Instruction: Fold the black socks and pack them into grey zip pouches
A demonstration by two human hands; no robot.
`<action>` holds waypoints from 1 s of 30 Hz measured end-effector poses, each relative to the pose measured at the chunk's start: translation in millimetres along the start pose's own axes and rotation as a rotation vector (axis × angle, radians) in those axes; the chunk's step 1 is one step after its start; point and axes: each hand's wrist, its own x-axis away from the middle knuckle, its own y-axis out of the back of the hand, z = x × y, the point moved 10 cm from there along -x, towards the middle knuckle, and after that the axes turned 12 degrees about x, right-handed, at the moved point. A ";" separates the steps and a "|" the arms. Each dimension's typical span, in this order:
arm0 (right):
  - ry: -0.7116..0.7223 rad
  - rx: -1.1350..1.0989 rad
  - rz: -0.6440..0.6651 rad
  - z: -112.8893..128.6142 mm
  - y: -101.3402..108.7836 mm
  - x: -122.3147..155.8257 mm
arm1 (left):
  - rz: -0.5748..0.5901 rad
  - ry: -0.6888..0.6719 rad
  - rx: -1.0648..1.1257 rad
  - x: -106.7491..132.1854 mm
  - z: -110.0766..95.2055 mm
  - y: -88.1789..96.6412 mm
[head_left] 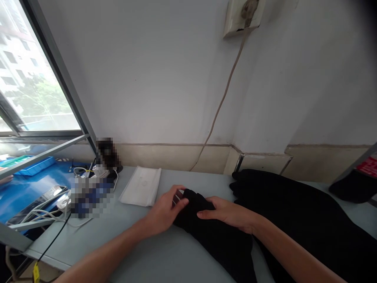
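The left forearm (114, 245) is bare as far as it shows, slim and smooth, narrowing toward the wrist; the right forearm (290, 243) is likewise bare and tapers the same way; the left hand (161, 214) is ungloved, with slender fingers and a rounded thumb tip; the right hand (228, 212) is also uncovered, its thumb straight, its other fingers mostly hidden.

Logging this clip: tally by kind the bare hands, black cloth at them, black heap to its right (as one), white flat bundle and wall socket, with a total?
Left hand and right hand: 2
Black cloth: 1
Black heap: 1
White flat bundle: 1
Wall socket: 1
Total: 6
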 end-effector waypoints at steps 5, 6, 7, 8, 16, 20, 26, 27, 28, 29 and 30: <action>0.059 -0.016 -0.135 1.5 14.7 -3.6 | -0.310 0.081 -0.601 -12.4 12.4 95.4; 0.052 -0.006 -0.167 0.1 18.5 -4.1 | -0.292 0.166 -0.673 -13.5 25.1 107.5; 0.042 0.007 -0.195 -1.5 22.0 -4.5 | -0.256 0.239 -0.713 -13.6 37.6 115.5; 0.033 0.020 -0.216 -3.0 24.6 -4.6 | -0.215 0.296 -0.730 -12.8 49.0 120.3; -0.015 0.005 -0.246 -7.7 26.4 -3.4 | -0.187 0.328 -0.769 -12.4 61.8 124.0; 0.086 -0.088 -0.249 7.1 22.5 0.8 | -0.229 0.209 -0.762 -12.2 26.2 105.7; 0.228 -0.208 -0.151 26.6 7.2 8.7 | 0.097 0.046 -0.235 3.5 -25.6 18.5; 0.248 -0.183 -0.137 28.5 5.0 8.6 | 0.142 0.046 -0.129 5.7 -28.4 7.5; 0.267 -0.152 -0.132 29.9 3.6 8.1 | 0.168 0.051 -0.037 6.9 -28.5 -0.2; 0.281 -0.122 -0.138 30.7 3.3 7.2 | 0.167 0.065 0.035 6.8 -25.3 -4.2; 0.290 -0.094 -0.157 30.9 4.5 6.0 | 0.144 0.097 0.085 5.9 -18.2 -5.3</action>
